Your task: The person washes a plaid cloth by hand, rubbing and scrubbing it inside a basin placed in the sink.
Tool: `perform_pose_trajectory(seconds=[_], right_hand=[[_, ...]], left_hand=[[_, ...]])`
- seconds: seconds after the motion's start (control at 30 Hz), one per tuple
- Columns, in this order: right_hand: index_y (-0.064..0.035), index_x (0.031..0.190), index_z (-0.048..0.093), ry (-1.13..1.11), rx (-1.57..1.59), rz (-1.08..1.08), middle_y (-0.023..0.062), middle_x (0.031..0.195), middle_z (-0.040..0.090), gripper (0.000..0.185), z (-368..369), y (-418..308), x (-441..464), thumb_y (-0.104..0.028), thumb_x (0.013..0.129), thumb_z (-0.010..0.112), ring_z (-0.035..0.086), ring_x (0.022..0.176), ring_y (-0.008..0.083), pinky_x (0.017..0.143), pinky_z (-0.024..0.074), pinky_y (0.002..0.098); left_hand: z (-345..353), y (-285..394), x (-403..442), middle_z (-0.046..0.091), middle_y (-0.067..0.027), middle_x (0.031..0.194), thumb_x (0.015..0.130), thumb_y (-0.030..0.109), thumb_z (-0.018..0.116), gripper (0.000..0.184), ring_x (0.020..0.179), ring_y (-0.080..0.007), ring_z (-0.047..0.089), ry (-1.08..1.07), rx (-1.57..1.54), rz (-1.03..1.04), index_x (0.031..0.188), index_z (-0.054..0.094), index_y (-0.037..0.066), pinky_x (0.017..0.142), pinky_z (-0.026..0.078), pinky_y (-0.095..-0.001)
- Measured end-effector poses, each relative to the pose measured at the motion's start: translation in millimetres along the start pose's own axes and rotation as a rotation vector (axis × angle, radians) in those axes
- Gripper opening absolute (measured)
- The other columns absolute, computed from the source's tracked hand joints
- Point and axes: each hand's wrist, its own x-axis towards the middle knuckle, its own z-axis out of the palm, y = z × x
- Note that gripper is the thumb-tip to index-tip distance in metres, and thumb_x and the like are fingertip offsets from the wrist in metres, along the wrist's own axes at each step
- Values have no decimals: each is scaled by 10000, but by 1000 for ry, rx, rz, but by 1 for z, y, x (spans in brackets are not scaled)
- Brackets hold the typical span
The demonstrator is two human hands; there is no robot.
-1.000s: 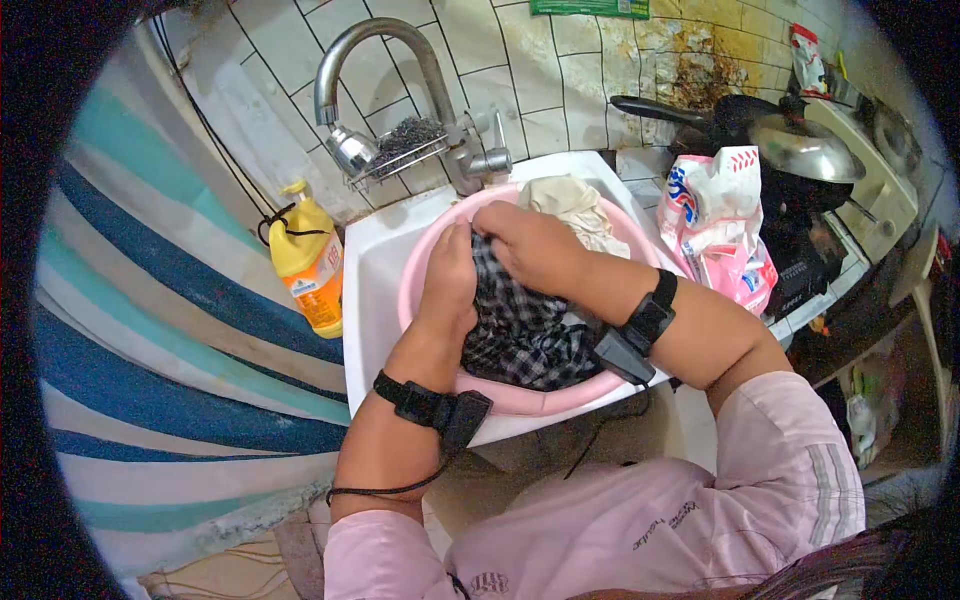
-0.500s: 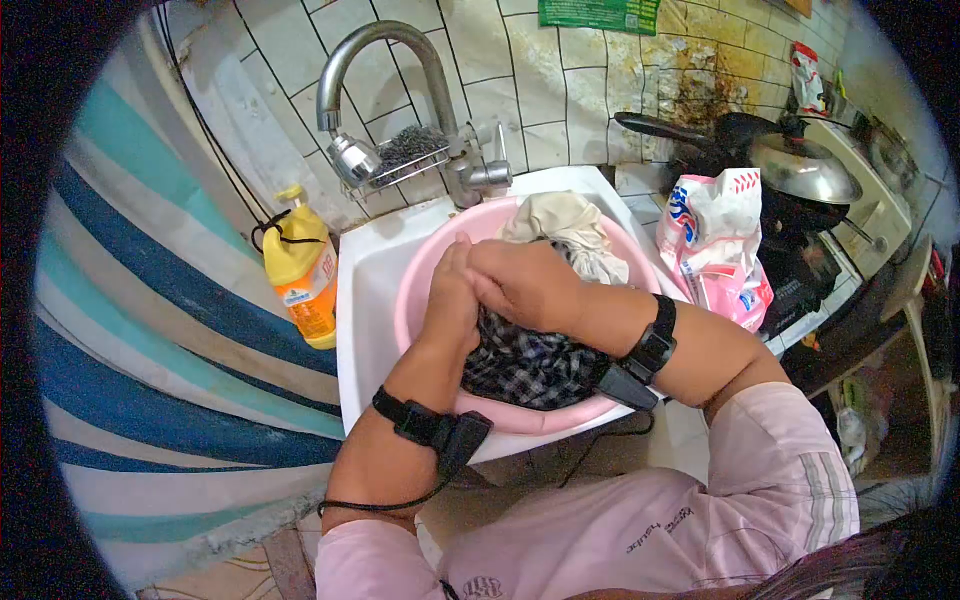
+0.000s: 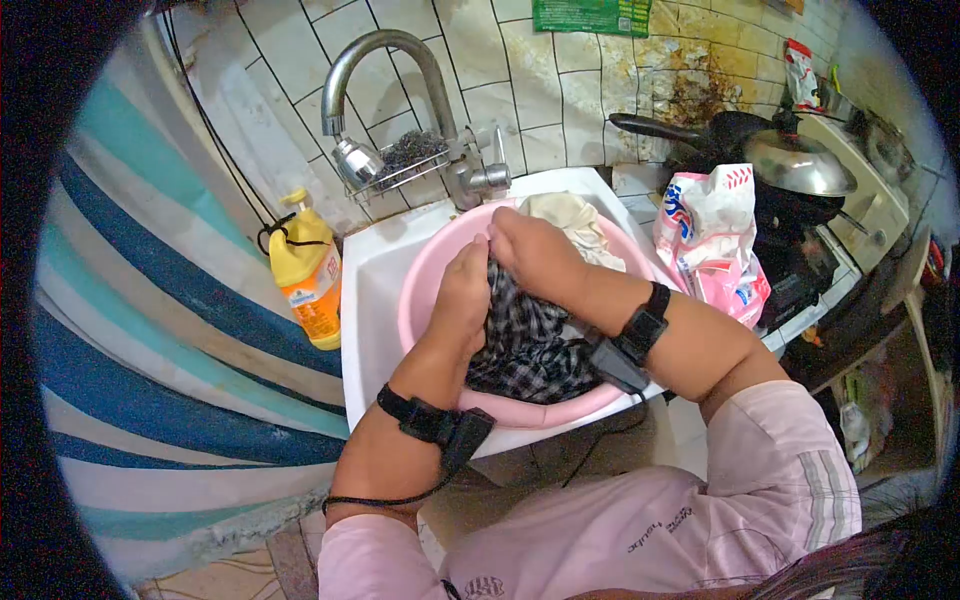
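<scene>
A pink basin [image 3: 410, 300] stands in the white sink, with a black-and-grey plaid garment [image 3: 540, 355] bunched inside it. My left hand [image 3: 464, 295] is closed on the garment over the basin's left part. Close beside it, my right hand [image 3: 538, 250] is also closed on the same garment, knuckles up. The garment stretches from between my hands down into the basin; the gripped edge is mostly hidden by my fingers. A cream cloth [image 3: 575, 225] lies behind my right hand at the basin's far side.
The metal faucet [image 3: 395, 40] arches behind the basin, beside a wire rack holding a scouring pad [image 3: 410, 155]. A yellow bottle [image 3: 308, 275] stands left of the white sink [image 3: 365, 300]. To the right are a detergent bag [image 3: 710, 235] and a lidded pan [image 3: 800, 165].
My hands were pressed together; now they are slightly apart, the right one higher and turned. More of the plaid garment shows, drawn up between them.
</scene>
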Motion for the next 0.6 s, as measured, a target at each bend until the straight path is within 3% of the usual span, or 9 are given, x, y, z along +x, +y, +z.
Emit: perform_pose_trajectory(seconds=[0.07, 0.23, 0.3, 0.37, 0.47, 0.53, 0.6], right_hand=[[-49, 881, 490, 2, 10, 61, 239, 734, 567, 201, -2, 5, 1, -248, 908, 472, 562, 715, 437, 620, 429, 518], [-54, 916, 506, -56, 23, -211, 222, 794, 614, 262, -4, -16, -14, -305, 903, 431, 593, 752, 430, 659, 460, 536], [-57, 912, 507, -71, 75, -292, 222, 793, 613, 256, -4, -12, -10, -302, 901, 435, 592, 751, 433, 661, 458, 538], [-61, 908, 509, -67, 32, 34, 226, 787, 610, 253, -2, 5, 1, -304, 896, 443, 591, 752, 436, 664, 459, 538], [-63, 910, 511, -57, -8, 49, 231, 782, 605, 255, -2, 2, -1, -310, 894, 449, 591, 756, 436, 668, 459, 538], [-67, 910, 511, -79, -14, -20, 231, 785, 606, 258, -3, -8, -10, -317, 894, 447, 592, 761, 436, 673, 460, 537], [-61, 901, 506, -43, 144, -354, 235, 779, 606, 257, 0, -17, -16, -312, 899, 453, 591, 748, 441, 667, 462, 533]], left_hand=[[1, -3, 3, 593, -98, 1108, 985, 335, 401, 402, 1021, -174, 533, 1, -5, 9, 1135, 564, -1, 928, 387, -298], [5, 11, -11, 594, -112, 1114, 987, 289, 389, 405, 1044, -181, 533, 43, -109, -111, 1187, 533, -32, 940, 382, -280], [-5, -11, 4, 600, -107, 1093, 990, 283, 382, 390, 1019, -180, 542, -5, -34, 4, 1169, 543, -24, 933, 384, -277], [-3, -12, 3, 605, -101, 1071, 993, 278, 375, 378, 995, -178, 550, -54, 38, 115, 1150, 553, -15, 926, 386, -274], [9, 6, -10, 608, -93, 1039, 996, 278, 369, 372, 957, -168, 553, 61, 214, 137, 1105, 569, -17, 910, 390, -272], [2, 1, -6, 605, -98, 1060, 990, 293, 383, 400, 981, -172, 548, 84, 116, 38, 1111, 564, -43, 919, 382, -271], [0, -1, -4, 606, -94, 1055, 989, 297, 386, 401, 978, -171, 549, 87, 24, 16, 1108, 567, -40, 917, 384, -272]])
